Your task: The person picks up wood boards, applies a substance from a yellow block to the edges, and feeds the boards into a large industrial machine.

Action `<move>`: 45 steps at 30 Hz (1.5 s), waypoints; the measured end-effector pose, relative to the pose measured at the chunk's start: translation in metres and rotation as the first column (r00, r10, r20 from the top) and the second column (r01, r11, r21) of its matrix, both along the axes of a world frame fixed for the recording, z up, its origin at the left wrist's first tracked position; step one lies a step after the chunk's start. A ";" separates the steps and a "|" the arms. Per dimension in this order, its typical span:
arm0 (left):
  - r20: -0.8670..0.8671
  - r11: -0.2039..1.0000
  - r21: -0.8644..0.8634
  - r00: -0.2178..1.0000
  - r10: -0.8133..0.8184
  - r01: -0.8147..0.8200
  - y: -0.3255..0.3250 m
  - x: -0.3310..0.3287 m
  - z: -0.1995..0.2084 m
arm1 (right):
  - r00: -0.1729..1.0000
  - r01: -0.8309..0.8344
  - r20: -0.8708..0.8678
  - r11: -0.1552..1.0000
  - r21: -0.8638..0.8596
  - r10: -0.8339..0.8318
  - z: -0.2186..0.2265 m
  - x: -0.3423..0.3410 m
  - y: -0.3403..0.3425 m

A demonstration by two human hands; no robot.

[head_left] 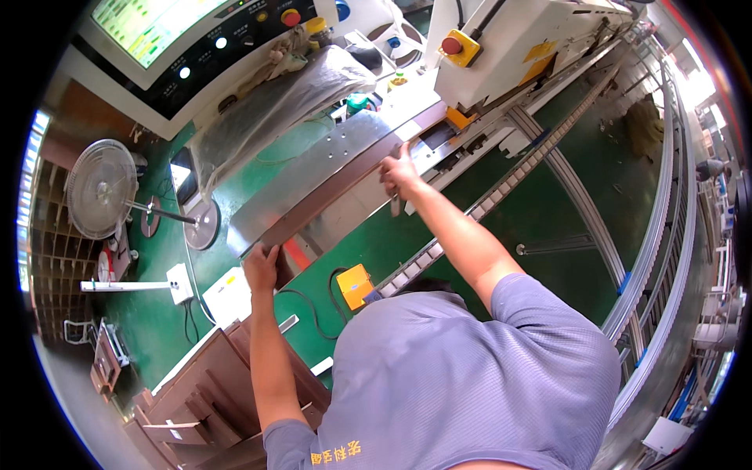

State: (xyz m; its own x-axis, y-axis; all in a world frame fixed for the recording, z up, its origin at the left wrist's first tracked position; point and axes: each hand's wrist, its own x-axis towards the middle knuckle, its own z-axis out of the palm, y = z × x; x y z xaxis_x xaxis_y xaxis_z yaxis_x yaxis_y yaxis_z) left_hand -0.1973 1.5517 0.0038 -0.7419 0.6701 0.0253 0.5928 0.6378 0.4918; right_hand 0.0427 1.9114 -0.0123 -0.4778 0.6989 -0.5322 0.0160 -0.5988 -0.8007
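A long, narrow brown panel [337, 188] lies along the near edge of a shiny metal worktable [313, 170], slanting from lower left to upper right. My left hand [262, 269] is closed around its near left end, thumb and fingers at the corner. Toward the other end, my right hand [400, 172] is closed at the panel's edge, its forefinger stretched along it. A small greyish piece [395, 205] shows under the right hand; I cannot tell what it is or whether the hand holds it.
A machine with a roller chain track [501, 188] runs off to the right. A control panel [211, 55] stands at upper left, above a plastic-covered surface [274, 110]. A fan [102, 188] is at left. Brown panels [211, 399] are stacked at lower left, near a yellow box [356, 287].
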 end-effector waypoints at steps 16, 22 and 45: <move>-0.127 0.922 0.293 0.966 -0.226 0.254 0.084 0.045 -0.025 | 0.957 -0.254 -0.143 0.967 0.002 0.252 0.008 -0.044 -0.138; 0.085 0.903 0.358 0.971 0.222 -0.237 -0.113 0.089 0.030 | 0.887 -0.429 -0.134 0.896 0.118 0.442 -0.037 -0.032 -0.069; 0.104 -0.278 0.068 -0.270 0.957 -0.958 -0.401 0.241 -0.007 | 0.779 -0.618 -0.175 0.784 -0.056 0.602 -0.010 -0.039 -0.135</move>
